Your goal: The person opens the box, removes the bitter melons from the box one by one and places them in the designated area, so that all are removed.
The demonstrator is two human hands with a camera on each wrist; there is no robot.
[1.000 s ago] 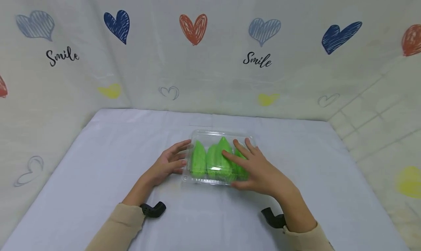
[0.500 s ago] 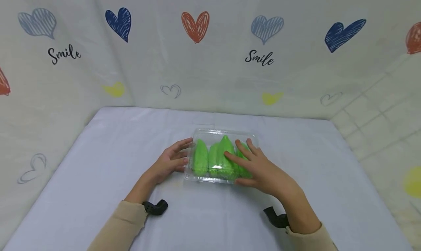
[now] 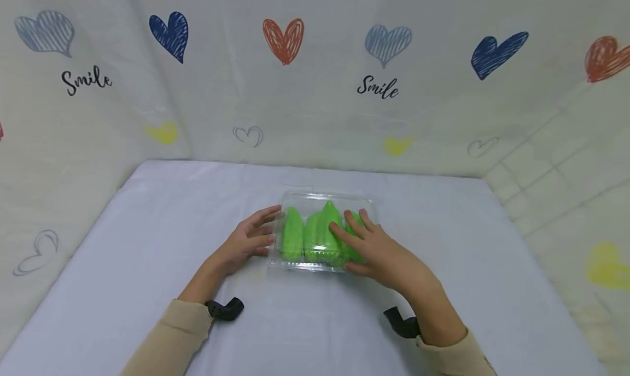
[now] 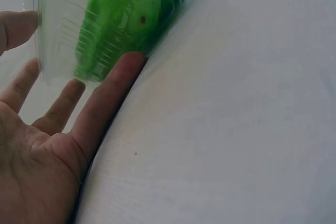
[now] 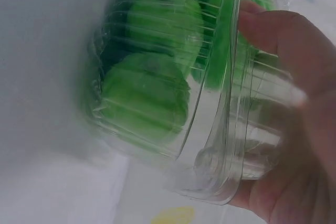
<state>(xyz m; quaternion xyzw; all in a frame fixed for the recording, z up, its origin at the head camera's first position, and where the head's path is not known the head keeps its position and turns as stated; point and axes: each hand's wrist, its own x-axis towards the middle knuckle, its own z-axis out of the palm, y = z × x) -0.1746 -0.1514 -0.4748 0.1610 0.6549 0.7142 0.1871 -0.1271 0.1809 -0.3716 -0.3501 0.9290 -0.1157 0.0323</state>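
A clear plastic clamshell box point(image 3: 306, 202) lies on the white cloth with its lid down. Inside it are several bright green, ridged, pointed pieces point(image 3: 292, 236) lying side by side; their exact kind is unclear. My left hand point(image 3: 241, 242) is at the box's left side, its extended fingers point(image 4: 113, 85) touching the wall in the left wrist view. My right hand point(image 3: 384, 255) lies over the right part of the lid with fingers spread, covering some of the green. Against the rim sits the right thumb point(image 5: 273, 30) in the right wrist view.
White cloth point(image 3: 275, 332) covers the tabletop. Behind it hangs a pale curtain point(image 3: 315, 102) printed with hearts and words. A black wrist mount point(image 3: 226, 310) sticks out from the left wrist, and another black mount point(image 3: 401, 324) from the right one.
The head view has shifted slightly. Both hands and the box keep their places relative to the table.
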